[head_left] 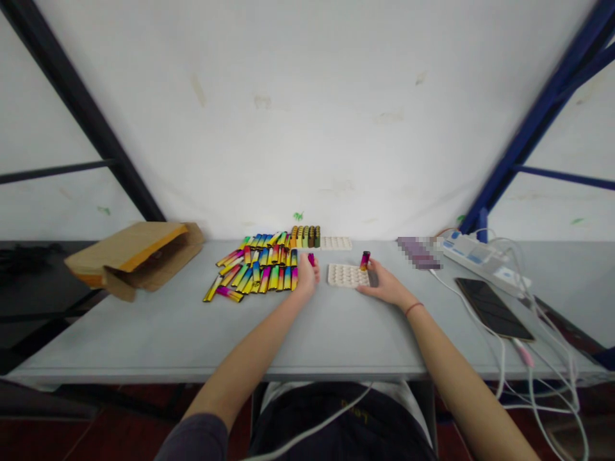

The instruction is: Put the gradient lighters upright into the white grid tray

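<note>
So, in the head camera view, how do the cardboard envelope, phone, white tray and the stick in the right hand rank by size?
Cardboard envelope largest. Phone and white tray: unsure, the phone looks bigger but sits nearer the camera. Smallest: the stick.

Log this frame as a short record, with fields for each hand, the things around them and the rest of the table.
Left hand: a hand pinching a magenta gradient stick
Right hand: a hand holding a red-and-yellow gradient stick upright, beside a cream dimpled tray
Things nearby: loose rainbow gradient sticks; a row of upright sticks; a second cream tray
Rest: a cardboard mailer; a power strip; a smartphone; a grey table
</note>
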Available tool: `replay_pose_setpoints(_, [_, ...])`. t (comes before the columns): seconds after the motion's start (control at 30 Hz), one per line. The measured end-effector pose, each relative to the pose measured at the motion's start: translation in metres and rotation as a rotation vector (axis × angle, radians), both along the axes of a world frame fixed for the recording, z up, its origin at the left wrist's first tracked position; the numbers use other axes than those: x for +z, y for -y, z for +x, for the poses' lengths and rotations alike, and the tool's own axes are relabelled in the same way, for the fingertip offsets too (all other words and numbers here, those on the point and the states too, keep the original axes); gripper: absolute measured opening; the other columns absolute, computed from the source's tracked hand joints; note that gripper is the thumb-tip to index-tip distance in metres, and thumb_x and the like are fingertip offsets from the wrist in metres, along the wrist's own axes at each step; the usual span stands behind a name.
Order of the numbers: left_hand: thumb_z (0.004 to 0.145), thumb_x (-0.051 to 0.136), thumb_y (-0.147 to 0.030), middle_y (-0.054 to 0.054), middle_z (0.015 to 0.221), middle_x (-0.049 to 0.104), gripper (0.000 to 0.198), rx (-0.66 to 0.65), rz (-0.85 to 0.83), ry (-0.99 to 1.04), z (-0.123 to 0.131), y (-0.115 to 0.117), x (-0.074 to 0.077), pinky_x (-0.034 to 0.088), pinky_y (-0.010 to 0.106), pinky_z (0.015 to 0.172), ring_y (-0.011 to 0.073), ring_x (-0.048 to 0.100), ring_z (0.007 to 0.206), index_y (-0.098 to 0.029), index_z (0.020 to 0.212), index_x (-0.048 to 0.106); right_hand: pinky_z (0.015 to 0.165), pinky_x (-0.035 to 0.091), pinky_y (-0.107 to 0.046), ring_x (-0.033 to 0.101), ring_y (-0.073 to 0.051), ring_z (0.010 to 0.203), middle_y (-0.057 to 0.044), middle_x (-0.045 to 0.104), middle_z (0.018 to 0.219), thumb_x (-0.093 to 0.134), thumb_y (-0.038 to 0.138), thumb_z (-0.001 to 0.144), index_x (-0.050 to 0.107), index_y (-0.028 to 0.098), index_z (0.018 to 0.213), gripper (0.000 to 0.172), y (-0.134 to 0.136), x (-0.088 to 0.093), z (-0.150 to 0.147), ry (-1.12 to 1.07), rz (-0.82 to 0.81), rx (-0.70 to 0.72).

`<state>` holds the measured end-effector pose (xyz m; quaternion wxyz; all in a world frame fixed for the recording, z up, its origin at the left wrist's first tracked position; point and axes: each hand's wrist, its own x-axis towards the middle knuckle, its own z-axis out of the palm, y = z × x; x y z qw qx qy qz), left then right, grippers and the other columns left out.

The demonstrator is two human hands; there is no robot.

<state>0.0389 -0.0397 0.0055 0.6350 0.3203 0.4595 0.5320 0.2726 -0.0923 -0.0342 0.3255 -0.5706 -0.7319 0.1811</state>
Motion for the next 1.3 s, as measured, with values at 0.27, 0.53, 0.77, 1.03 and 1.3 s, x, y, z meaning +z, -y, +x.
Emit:
replay_pose_setpoints(0.27, [0.092, 0.044, -0.046, -0.005, 0.057, 0.048, 0.026, -0.109, 0.339, -0.174, 0.005, 0.001, -0.001, 0.038, 0.02, 0.049, 0.0098, 0.047, 0.048, -0.021, 0.084, 0.049, 0.108, 0.04, -0.05, 0.054, -0.033, 0.126, -0.017, 0.057, 0.134, 0.077, 0.042, 0.07, 0.032, 0.017, 0.144, 0.09, -0.002, 0.001, -0.004, -0.034, -0.007, 0.021])
replay_pose_setpoints(0.53, [0.085, 0.062, -0.027, 0.008, 0.106, 0.067, 0.018, -0.213, 0.732, -0.446, 0.039, 0.009, -0.005, 0.05, 0.029, 0.085, 0.0196, 0.062, 0.097, -0.02, 0.101, 0.067, 0.106, 0.04, -0.05, 0.054, -0.032, 0.125, -0.018, 0.056, 0.136, 0.076, 0.041, 0.07, 0.031, 0.017, 0.144, 0.09, -0.004, -0.005, -0.007, -0.038, 0.05, 0.043])
replay_pose_setpoints(0.77, [0.082, 0.064, -0.022, 0.007, 0.102, 0.071, 0.017, -0.318, 0.738, -0.505, 0.055, 0.007, -0.018, 0.049, 0.034, 0.093, 0.021, 0.065, 0.094, -0.021, 0.097, 0.071, 0.106, 0.04, -0.05, 0.055, -0.031, 0.125, -0.017, 0.057, 0.136, 0.076, 0.04, 0.071, 0.031, 0.018, 0.145, 0.09, -0.004, -0.005, -0.007, -0.039, 0.067, 0.064])
replay_pose_setpoints(1.03, [0.082, 0.065, -0.025, 0.003, 0.092, 0.072, 0.024, -0.292, 0.759, -0.626, 0.05, 0.008, -0.013, 0.048, 0.034, 0.09, 0.022, 0.066, 0.09, -0.028, 0.106, 0.066, 0.106, 0.04, -0.052, 0.054, -0.032, 0.125, -0.018, 0.055, 0.138, 0.076, 0.041, 0.07, 0.029, 0.019, 0.146, 0.092, -0.005, -0.006, -0.008, -0.043, 0.047, 0.044])
replay_pose_setpoints(1.3, [0.091, 0.052, -0.023, 0.006, 0.108, 0.067, 0.025, -0.299, 0.972, -0.793, 0.049, 0.012, -0.011, 0.043, 0.033, 0.099, 0.0207, 0.062, 0.103, -0.028, 0.109, 0.068, 0.107, 0.04, -0.051, 0.054, -0.033, 0.126, -0.02, 0.056, 0.136, 0.076, 0.042, 0.07, 0.03, 0.016, 0.145, 0.092, -0.004, -0.003, -0.008, -0.05, 0.033, 0.05])
